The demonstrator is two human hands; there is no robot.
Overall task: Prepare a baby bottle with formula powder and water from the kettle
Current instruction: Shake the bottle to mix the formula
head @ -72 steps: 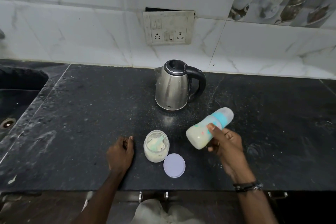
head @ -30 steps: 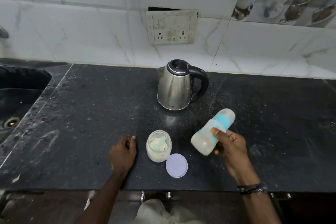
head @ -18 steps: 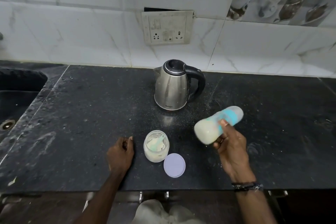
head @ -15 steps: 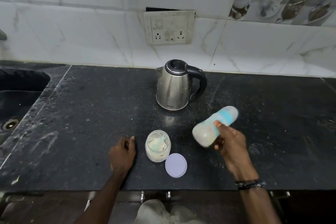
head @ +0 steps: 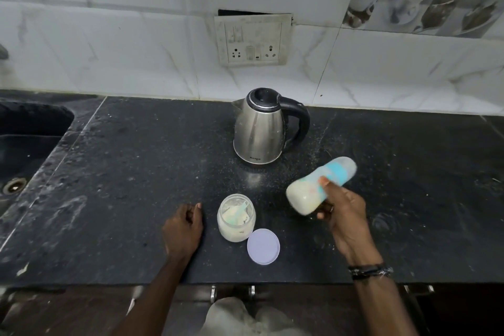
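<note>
One kettle (head: 259,131); one baby bottle (head: 313,188); one powder jar (head: 236,222), apparently one scoop (head: 237,213) inside; one loose lid (head: 263,246); two hands.

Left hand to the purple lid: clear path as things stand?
Probably yes. The left hand rests free on the counter, and the purple lid lies flat just beyond the open formula jar, which it must skirt.

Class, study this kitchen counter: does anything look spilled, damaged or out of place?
Pale specks, seemingly spilled powder, dust the dark counter around the kettle. The socket plate looks grimy, with a dark gap above it. The powder jar stands open, its lid beside it.
</note>
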